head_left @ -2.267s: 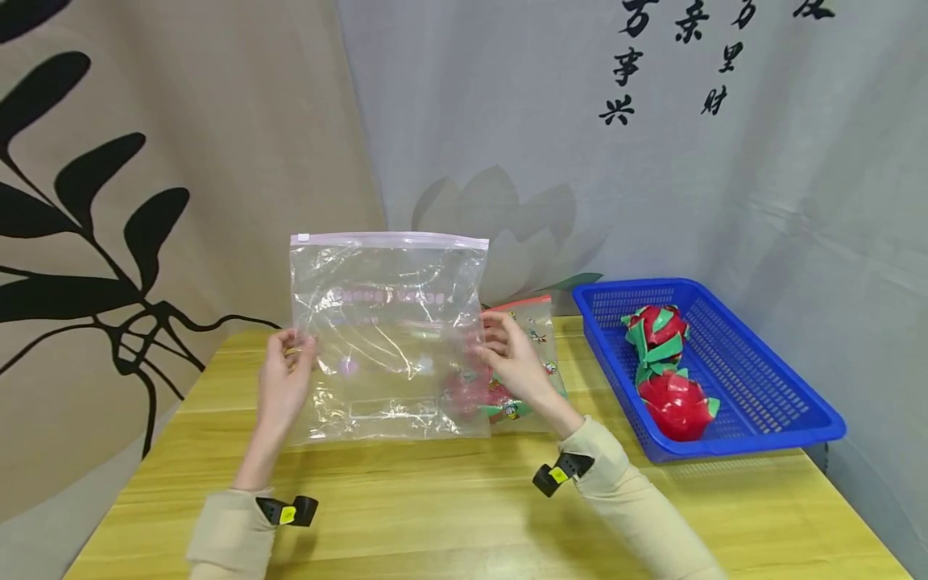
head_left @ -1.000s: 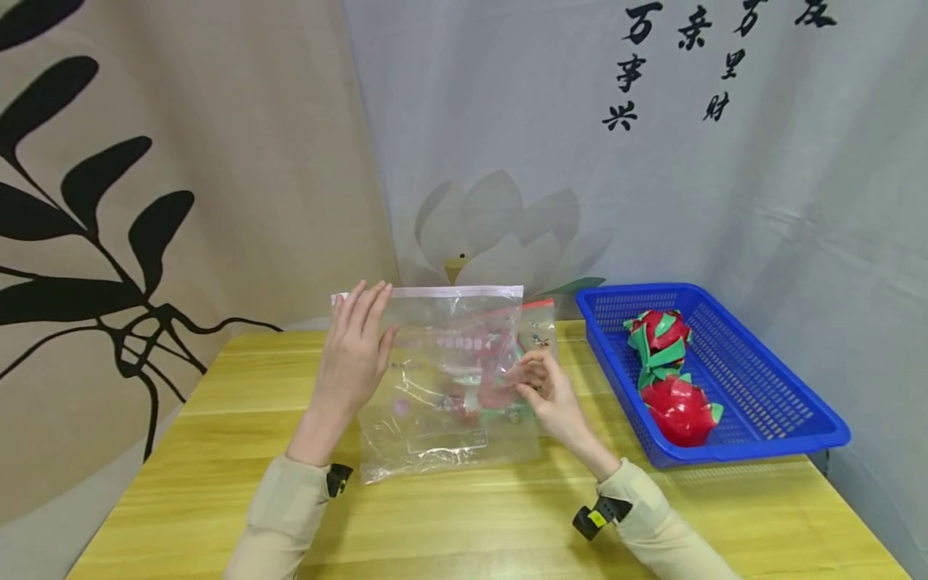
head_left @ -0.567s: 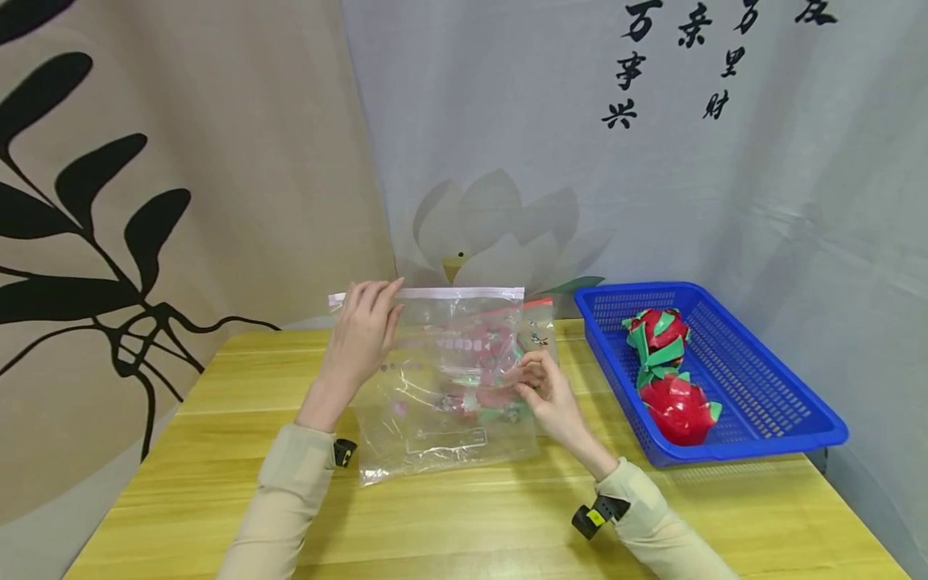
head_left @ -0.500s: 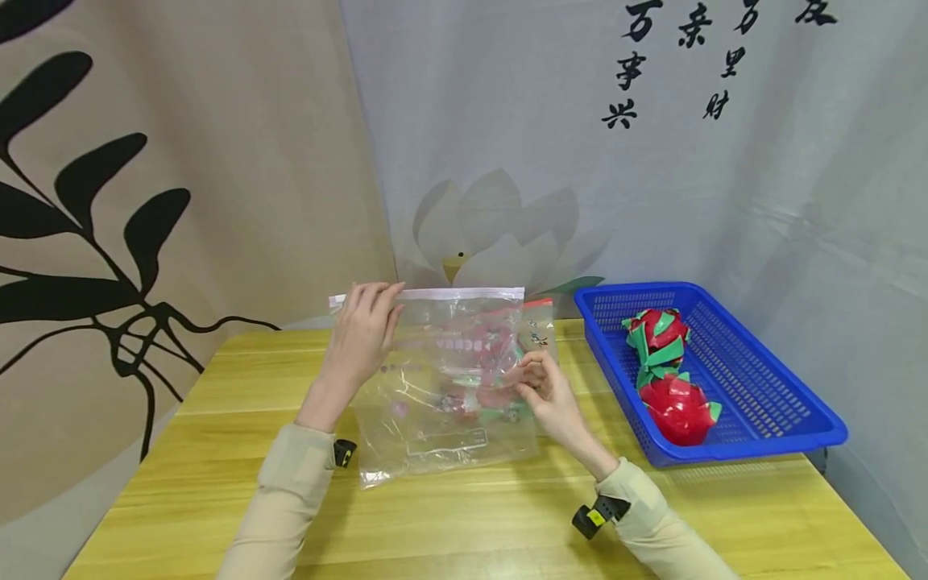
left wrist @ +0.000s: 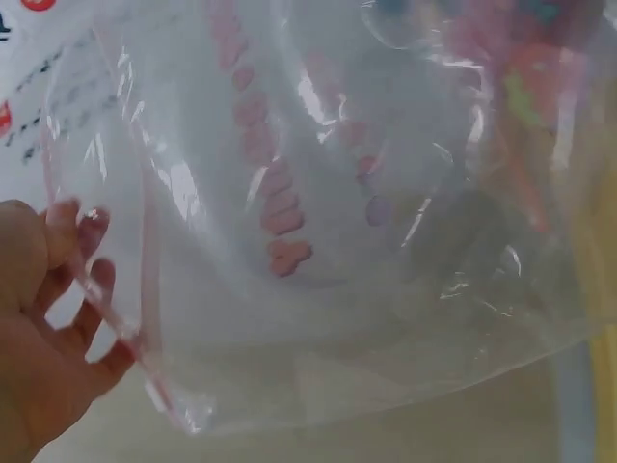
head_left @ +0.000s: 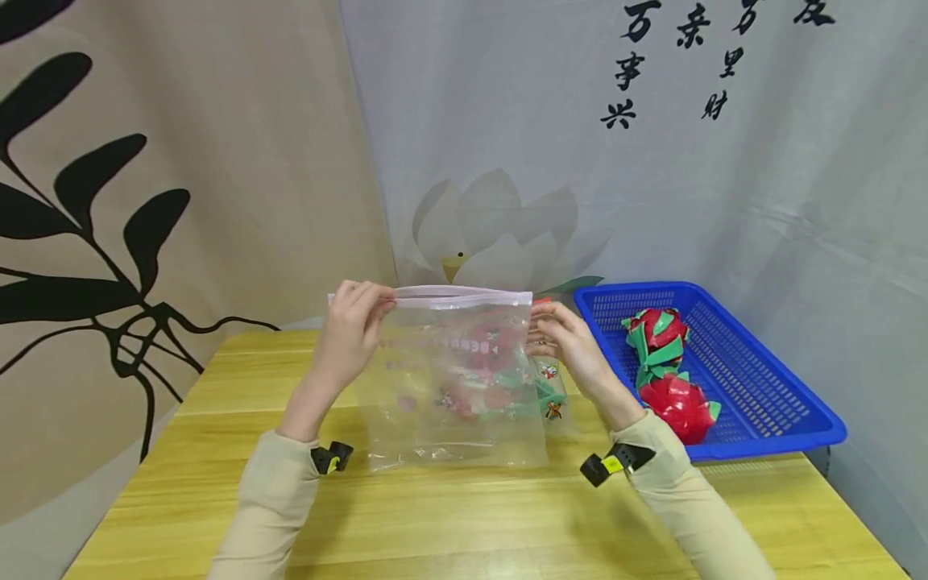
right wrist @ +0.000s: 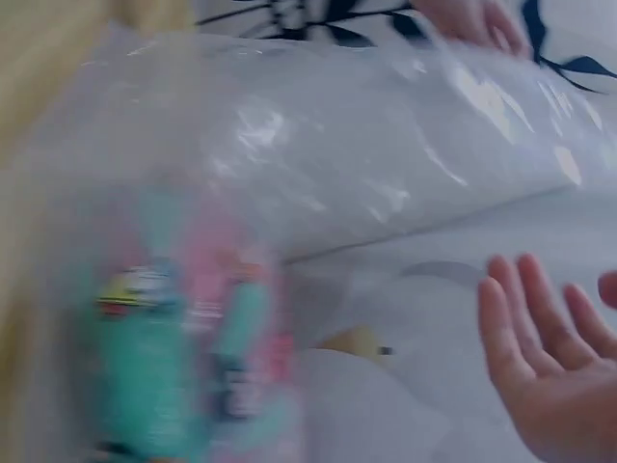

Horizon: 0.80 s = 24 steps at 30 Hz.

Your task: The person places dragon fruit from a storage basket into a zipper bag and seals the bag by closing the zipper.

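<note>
My left hand (head_left: 348, 330) pinches the lilac zip edge of a clear zip bag (head_left: 453, 439) near its left corner, upright over the table. Two zip strips stand apart along the bag's top; the left wrist view shows fingers at the pink-looking strip (left wrist: 149, 260). Beside the bag's right edge is my right hand (head_left: 573, 346), fingers bent loosely. In the right wrist view this right hand (right wrist: 549, 367) is apart from the film, holding nothing. Behind the clear bag stands a printed, red-topped bag (head_left: 554, 395) with red and green contents, partly hidden.
A blue plastic basket (head_left: 761, 387) stands at the right of the wooden table (head_left: 464, 524). Two red dragon-fruit-like models with green leaves, one nearer (head_left: 680, 409) and one farther (head_left: 663, 326), lie inside it. Printed curtains (head_left: 493, 121) hang behind the table.
The bag's zip edge has parted at the top. My right hand has let go of the bag's side and moved up and right; the left still holds the upper left edge.
</note>
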### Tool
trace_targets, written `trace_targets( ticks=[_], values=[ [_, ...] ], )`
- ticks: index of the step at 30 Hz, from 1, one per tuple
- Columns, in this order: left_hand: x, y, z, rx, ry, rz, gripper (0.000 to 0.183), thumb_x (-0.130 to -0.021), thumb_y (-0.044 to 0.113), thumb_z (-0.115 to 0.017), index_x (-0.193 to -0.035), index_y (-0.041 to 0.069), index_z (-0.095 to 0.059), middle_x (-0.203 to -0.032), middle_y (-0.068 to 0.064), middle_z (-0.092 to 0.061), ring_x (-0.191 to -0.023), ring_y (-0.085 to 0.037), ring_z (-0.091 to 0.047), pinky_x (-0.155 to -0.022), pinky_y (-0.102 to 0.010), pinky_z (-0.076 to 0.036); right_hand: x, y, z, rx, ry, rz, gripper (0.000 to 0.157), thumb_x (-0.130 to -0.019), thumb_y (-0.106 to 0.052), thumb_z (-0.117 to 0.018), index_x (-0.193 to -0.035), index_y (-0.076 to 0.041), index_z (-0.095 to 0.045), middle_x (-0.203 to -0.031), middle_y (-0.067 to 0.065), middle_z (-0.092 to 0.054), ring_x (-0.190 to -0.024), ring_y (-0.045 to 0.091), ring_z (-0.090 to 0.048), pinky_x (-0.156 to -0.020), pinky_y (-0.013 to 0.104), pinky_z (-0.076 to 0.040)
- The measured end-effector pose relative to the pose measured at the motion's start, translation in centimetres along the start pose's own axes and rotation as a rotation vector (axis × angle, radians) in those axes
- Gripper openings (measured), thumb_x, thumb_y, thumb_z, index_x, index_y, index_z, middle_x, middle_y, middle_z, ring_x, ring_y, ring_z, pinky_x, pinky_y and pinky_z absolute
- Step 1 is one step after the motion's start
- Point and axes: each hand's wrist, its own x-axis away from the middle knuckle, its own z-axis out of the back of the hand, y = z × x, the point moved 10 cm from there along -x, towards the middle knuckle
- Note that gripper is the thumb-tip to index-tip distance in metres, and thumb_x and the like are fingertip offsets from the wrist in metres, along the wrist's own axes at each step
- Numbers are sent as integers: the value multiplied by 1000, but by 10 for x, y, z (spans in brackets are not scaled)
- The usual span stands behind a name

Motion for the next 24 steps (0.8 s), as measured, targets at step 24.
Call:
trace_targets(
  ticks=[24],
  values=[
    [-4, 49, -10, 66, -125, -272, 36, -78, -26, -51, -89, 3, -69, -89, -8, -69, -91, -24, -59, -105, -45, -43, -23, -67, -82, 719, -289, 18, 23, -87, -19, -57, -97, -7, -73, -89, 5, -73, -73, 10, -59, -64, 22, -47]
  ],
)
